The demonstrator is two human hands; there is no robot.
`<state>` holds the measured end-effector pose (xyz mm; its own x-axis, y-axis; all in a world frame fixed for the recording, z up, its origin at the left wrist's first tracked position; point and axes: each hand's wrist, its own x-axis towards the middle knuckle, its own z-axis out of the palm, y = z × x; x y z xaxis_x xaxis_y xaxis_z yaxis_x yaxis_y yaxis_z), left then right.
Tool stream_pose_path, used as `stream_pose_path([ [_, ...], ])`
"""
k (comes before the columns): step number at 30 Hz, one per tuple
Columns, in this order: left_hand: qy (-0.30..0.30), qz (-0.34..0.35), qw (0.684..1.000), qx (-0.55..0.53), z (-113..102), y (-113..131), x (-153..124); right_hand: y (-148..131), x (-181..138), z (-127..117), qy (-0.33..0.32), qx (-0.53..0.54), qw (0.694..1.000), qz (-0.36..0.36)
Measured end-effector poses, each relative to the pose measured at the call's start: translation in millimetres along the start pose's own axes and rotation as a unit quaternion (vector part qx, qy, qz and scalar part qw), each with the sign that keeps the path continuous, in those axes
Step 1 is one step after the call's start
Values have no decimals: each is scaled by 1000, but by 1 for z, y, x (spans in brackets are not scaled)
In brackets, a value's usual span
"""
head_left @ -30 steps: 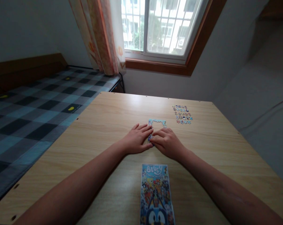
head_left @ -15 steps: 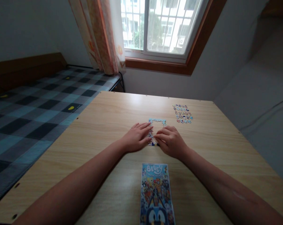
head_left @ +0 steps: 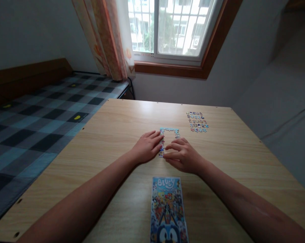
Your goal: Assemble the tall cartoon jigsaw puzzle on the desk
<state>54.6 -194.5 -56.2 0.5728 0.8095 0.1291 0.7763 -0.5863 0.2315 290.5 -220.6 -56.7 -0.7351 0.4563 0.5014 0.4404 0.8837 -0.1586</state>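
My right grip [head_left: 183, 156] is at the lower right of the puzzle [head_left: 169, 129], fingers bent, fingertips at its near border; I cannot tell whether a piece is pinched there. My left grip [head_left: 147, 147] lies flat, fingers slightly spread, their tips against the puzzle's left border.

The puzzle is a joined border around bare wood, midway between the counter's [head_left: 127, 116] left and right edges; my right grip hides its lower right. It looks like thin card: light and stiff piece by piece, but I judge the joined strip would buckle or part if lifted, and slide easily on smooth wood. Best to hold single pieces by their rims and steady the border flat from outside.

Farther out, loose pieces [head_left: 198, 122] lie in rows towards the counter's far right corner. The box [head_left: 169, 209] lies between my forearms, towards the near edge.
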Motion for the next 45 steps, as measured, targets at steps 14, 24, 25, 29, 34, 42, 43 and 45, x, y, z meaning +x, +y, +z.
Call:
stream_pose_path([
  [14, 0, -4, 1000, 7, 4, 0, -1, -3, 3, 2, -23, -14, 999, 31],
  [24, 6, -8, 1000, 5, 5, 2, -1, -9, 7, 7, -21, -44, 995, 84],
  [25, 7, -6, 1000, 4, 6, 1, -1, -10, 8, 7, -23, -46, 995, 84],
  [29, 11, -5, 1000, 0, 7, 1, -1, -12, 9, 7, -26, -47, 994, 92],
  [34, 14, -6, 1000, 0, 7, 1, -2, -13, 11, 8, -35, -45, 993, 102],
  [42, 14, -8, 1000, 2, 5, 3, -3, -14, 10, 8, -40, -34, 994, 100],
  [43, 15, -8, 1000, 0, 5, 3, -3, -14, 10, 8, -39, -33, 994, 99],
  [45, 15, -8, 1000, -3, 6, 3, -2, -14, 10, 9, -35, -29, 994, 99],
])
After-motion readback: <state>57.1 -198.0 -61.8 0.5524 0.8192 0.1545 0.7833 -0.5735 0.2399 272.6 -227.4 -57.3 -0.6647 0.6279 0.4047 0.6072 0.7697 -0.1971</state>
